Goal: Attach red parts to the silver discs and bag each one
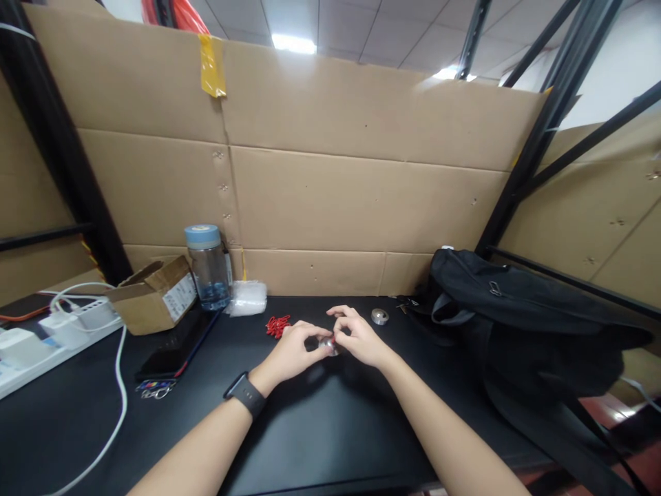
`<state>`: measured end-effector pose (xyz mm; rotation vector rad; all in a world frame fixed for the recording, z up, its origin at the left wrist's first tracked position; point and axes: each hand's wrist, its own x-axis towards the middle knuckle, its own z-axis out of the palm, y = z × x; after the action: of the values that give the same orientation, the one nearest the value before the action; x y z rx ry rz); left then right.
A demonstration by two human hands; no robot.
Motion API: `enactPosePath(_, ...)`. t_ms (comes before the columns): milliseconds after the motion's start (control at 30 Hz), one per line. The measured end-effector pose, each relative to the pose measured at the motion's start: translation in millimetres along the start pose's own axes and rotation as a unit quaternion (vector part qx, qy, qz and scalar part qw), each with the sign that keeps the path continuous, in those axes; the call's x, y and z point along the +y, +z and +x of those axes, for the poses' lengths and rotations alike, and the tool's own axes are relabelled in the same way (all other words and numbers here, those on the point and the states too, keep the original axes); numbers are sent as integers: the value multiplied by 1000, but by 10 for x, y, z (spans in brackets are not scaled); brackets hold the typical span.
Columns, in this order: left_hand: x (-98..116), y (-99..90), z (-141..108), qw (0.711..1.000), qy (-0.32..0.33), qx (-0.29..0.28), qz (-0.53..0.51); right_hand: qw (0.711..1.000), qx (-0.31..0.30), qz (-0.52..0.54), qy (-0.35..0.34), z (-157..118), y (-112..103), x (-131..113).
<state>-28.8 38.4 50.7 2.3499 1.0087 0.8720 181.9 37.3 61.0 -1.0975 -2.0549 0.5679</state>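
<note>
Black table (320,441) stretched beneath a person's two bare hands, and a small, shiny metal piece (327,346) sat between their fingertips, low at the middle of the view, largely covered by the fingers. To the left of the metal piece, the left hand (299,350) pinched it between thumb and index finger; a black watch (246,394) circled that wrist. To its right, the right hand (361,337) had thumb and index finger drawn together at its edge, the other fingers lifted and apart. A bit of red showed at those fingertips, but whether they gripped it could not be told

Just left of the metal piece, partly behind the left hand, lay a red pile (277,326) of small pieces. Beyond it to the right lay a round metal disc (379,316), apart from both hands, with keys (406,303) farther right and then a large black bag (516,317). Well to its left stood a clear bottle (211,275) with a blue lid, a plastic packet (246,298), an open box (152,296), a dark phone (178,344) and a white power strip (31,365). Behind it all rose a cardboard wall (320,172)
</note>
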Motion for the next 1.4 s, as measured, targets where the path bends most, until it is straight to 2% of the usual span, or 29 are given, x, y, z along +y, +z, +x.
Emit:
enactPosePath(167,-71,9,9,999,8,23,31,999,25,-35,17,-2,-192,107)
enactPosePath(300,-178,32,17,998,-13,31,47,992,4,-111,54,-28,-317,227)
enactPosePath(467,-231,86,-5,998,-9,12,56,988,-31,-134,71,-37,-322,359)
enactPosePath(633,-199,89,-11,997,2,-2,72,990,-27,-125,64,-40,-317,426)
enactPosePath(700,-232,-3,14,994,-2,17,108,989,-25,-124,71,-45,-332,419)
enactPosePath(767,-320,-175,39,984,-24,61,165,990,-25,-118,69,-49,-346,393)
enactPosePath(900,-638,-618,7,938,-143,187,256,992,-27,-104,72,-50,-362,329)
enactPosePath(1000,-889,-828,-95,909,-225,194,293,992,-31,-101,74,-50,-365,308)
enactPosePath(1133,-1063,-882,-186,904,-265,164,293,992,-30,-100,74,-52,-373,316)
enactPosePath(1267,-1053,-877,-177,911,-252,188,267,992,-30,-98,76,-53,-390,329)
enactPosePath(1400,-1007,-924,-165,906,-253,219,259,992,-30,-97,76,-54,-401,339)
